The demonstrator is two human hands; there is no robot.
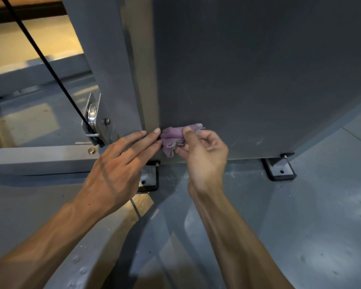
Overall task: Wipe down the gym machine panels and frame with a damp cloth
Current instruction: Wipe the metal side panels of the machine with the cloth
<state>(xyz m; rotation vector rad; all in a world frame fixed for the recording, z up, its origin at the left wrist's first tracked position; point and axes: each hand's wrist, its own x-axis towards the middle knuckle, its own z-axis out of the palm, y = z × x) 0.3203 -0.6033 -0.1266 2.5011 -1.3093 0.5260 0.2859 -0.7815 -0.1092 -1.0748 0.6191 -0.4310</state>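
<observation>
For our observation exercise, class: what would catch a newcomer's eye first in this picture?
First, the purple cloth bunched at the centre, pinched by the right hand low against the dark grey panel, with the left hand's straight fingers touching its left edge. Next, the black cable slanting down from the top left to a shiny pulley on the frame post.

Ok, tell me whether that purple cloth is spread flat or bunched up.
Bunched up. The purple cloth is crumpled into a wad, pinched by the right hand against the grey panel; the left hand fingertips touch its edge.
</observation>
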